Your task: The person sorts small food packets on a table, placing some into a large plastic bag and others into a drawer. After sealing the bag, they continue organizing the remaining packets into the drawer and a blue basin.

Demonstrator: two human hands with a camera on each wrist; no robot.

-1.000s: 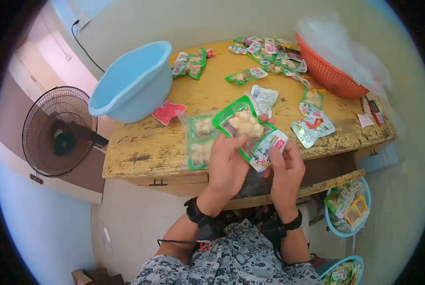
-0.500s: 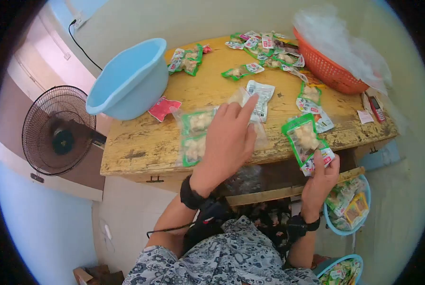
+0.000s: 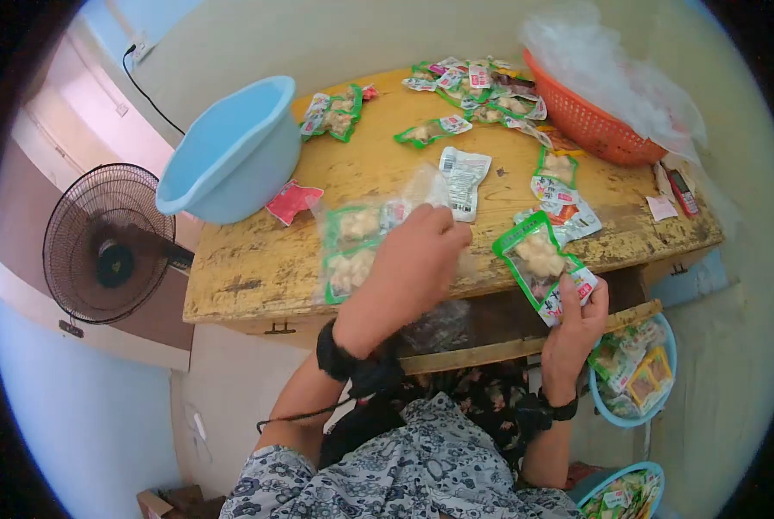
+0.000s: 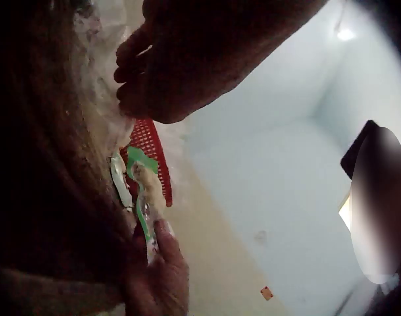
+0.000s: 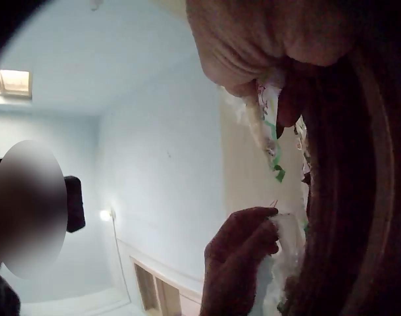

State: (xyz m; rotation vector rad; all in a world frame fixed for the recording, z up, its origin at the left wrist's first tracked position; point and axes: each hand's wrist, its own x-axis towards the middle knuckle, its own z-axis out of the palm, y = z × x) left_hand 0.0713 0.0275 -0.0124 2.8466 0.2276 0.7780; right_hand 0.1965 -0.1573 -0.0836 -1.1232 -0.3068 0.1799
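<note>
My right hand (image 3: 574, 333) pinches the lower corner of a green-edged food packet (image 3: 538, 253) between thumb and fingers. Pale lumpy pieces show through its window, and it hangs over the desk's front edge. My left hand (image 3: 408, 272) is at the right end of a clear plastic bag (image 3: 430, 186), with two similar green-edged packets (image 3: 352, 223) lying inside it on the desk. In the right wrist view, the left hand (image 5: 240, 253) has its fingertips bent together on the bag's clear film (image 5: 289, 240). Part of the bag is hidden beneath that hand.
A blue basin (image 3: 231, 156) stands at the desk's left, with a red packet (image 3: 293, 201) beside it. A silver-white pouch (image 3: 465, 182) lies mid-desk. More packets (image 3: 478, 86) pile near a red basket (image 3: 590, 117). Below, a drawer (image 3: 508, 355) stands pulled out.
My left hand let go of the green-edged packet and moved onto the clear bag, its fingers now bending in. The right hand carried the packet rightward, then slightly back left.
</note>
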